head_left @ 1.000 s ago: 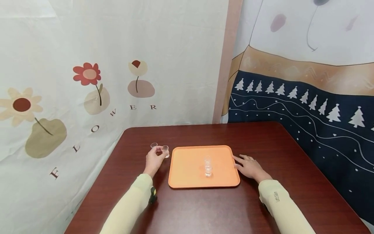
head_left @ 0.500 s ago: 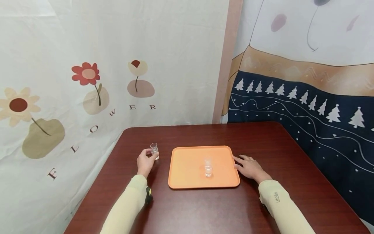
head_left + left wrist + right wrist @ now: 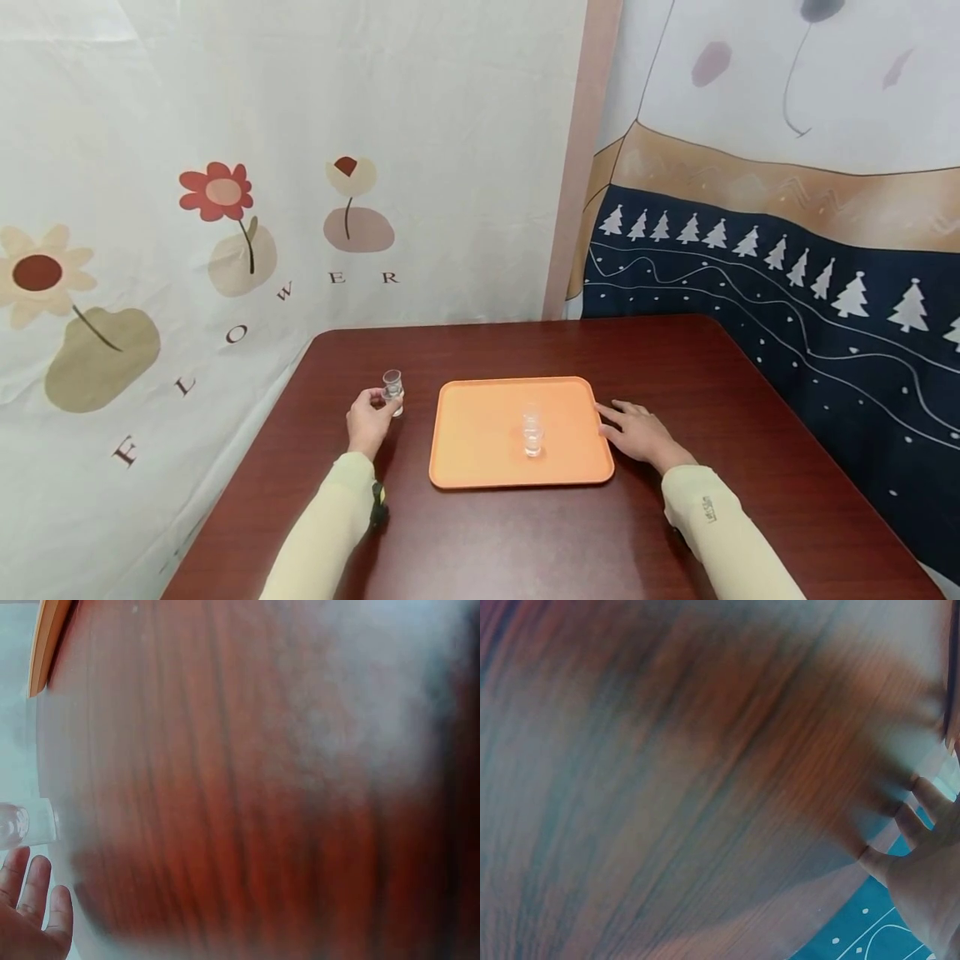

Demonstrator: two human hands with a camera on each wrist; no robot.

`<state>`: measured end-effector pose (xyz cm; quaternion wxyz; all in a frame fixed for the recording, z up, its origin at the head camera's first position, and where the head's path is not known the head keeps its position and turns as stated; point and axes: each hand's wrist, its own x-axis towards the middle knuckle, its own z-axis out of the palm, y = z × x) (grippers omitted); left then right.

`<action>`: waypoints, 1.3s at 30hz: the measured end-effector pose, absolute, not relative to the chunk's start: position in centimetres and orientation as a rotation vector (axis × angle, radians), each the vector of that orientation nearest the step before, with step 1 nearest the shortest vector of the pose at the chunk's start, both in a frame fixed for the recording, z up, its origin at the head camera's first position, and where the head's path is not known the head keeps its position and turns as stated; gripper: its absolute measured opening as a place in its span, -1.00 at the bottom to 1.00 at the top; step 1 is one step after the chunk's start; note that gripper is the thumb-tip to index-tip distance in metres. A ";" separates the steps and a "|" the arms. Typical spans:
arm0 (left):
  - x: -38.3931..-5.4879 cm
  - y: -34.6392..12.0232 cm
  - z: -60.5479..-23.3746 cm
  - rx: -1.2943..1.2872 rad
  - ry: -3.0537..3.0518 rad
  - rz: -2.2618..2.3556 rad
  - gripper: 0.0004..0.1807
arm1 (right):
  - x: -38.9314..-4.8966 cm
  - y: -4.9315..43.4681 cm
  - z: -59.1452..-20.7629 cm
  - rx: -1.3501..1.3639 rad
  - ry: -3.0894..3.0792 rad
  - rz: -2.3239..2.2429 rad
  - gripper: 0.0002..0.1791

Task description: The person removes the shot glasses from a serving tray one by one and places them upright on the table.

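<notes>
My left hand (image 3: 366, 423) pinches a small clear shot glass (image 3: 398, 408) upright on the left of the table, with the thumb in front. Directly behind it a second clear glass (image 3: 392, 377) shows its rim; the two overlap. In the left wrist view the other fingers (image 3: 34, 889) are spread loosely below the clear glass (image 3: 41, 820). My right hand (image 3: 637, 433) lies with fingers extended, fingertips at the right rim of the orange tray (image 3: 480, 462). On that tray stand two clear shot glasses, a front one (image 3: 532, 443) and a faint rear one (image 3: 531, 412).
The dark red wooden table (image 3: 487, 542) extends around the tray on all sides. Behind it hangs a pale flower-print cloth (image 3: 465, 208), with a dark tree-print cloth (image 3: 750, 292) at the right.
My left hand has carried the shot glass leftward, away from the tray, to just in front of the other glass. My right hand and the tray stay put.
</notes>
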<state>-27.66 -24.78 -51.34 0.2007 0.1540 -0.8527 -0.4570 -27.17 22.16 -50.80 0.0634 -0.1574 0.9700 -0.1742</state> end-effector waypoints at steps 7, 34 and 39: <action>-27.5 -25.5 -52.0 0.462 -2.428 -1.281 -0.58 | -26.9 22.0 -51.3 -0.465 2.916 -0.514 -0.41; -28.2 -24.0 -47.3 0.247 -2.392 -1.346 -0.34 | -27.4 22.5 -51.4 -0.450 2.921 -0.516 -0.40; -28.5 -22.5 -46.0 0.155 -2.367 -1.412 -0.35 | -27.3 22.3 -51.1 -0.435 2.913 -0.516 -0.40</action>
